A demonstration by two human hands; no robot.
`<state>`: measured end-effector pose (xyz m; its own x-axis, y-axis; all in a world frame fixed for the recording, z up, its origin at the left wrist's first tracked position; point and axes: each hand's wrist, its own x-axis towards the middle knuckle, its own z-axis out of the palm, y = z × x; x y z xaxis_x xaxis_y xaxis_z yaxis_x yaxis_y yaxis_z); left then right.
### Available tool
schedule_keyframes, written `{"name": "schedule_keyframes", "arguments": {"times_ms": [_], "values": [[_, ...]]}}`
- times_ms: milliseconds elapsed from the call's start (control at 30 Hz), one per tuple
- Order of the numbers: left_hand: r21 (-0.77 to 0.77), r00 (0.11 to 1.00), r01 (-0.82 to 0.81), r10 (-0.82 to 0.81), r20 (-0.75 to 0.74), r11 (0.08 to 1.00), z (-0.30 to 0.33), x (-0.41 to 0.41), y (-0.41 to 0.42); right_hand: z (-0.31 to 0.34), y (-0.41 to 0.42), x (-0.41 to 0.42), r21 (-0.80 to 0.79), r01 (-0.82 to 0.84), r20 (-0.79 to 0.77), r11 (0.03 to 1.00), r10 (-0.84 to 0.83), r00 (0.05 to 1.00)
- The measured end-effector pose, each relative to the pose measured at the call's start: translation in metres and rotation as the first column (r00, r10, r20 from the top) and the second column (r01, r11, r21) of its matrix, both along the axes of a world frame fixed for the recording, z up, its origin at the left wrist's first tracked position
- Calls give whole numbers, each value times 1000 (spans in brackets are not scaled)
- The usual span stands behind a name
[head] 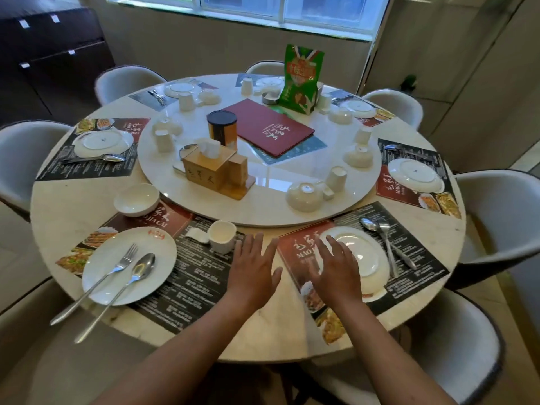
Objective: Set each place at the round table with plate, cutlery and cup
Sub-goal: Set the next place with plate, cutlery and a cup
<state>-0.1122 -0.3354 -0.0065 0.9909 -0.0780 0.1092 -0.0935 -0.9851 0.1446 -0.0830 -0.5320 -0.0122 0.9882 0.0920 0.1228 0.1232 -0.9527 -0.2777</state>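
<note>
My left hand (253,271) hovers open over the near table edge between two place mats. My right hand (336,267) is open too, its fingers spread over the left rim of an upside-down white plate (368,255). A spoon and fork (385,241) lie right of that plate. At the near left place a white plate (128,266) carries a fork (96,283) and a spoon (122,287), with an upright cup (222,235), a small spoon rest (196,234) and a bowl (136,199) beyond it. An inverted bowl (305,196) and cup (336,178) stand on the turntable.
The white turntable (263,211) holds a tissue box (214,168), a dark-lidded canister (222,127), a red menu (268,127), a green bag (301,78) and several inverted cups and bowls. Other mats with plates ring the table (263,340). Grey chairs (493,220) surround it.
</note>
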Motion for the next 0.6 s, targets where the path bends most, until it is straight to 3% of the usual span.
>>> {"name": "schedule_keyframes", "arguments": {"times_ms": [267, 400, 600], "values": [[37, 999, -49, 50, -13, 998, 13, 47, -76, 5, -67, 44, -45, -68, -43, 997, 66, 997], [154, 999, -5, 12, -49, 988, 9, 83, -83, 5, -69, 77, -65, -93, -80, 993, 88, 993], [166, 997, 55, -46, -58, 985, -1, 157, -76, -6, -56, 135, -92, -109, -170, 990, 92, 981]]}}
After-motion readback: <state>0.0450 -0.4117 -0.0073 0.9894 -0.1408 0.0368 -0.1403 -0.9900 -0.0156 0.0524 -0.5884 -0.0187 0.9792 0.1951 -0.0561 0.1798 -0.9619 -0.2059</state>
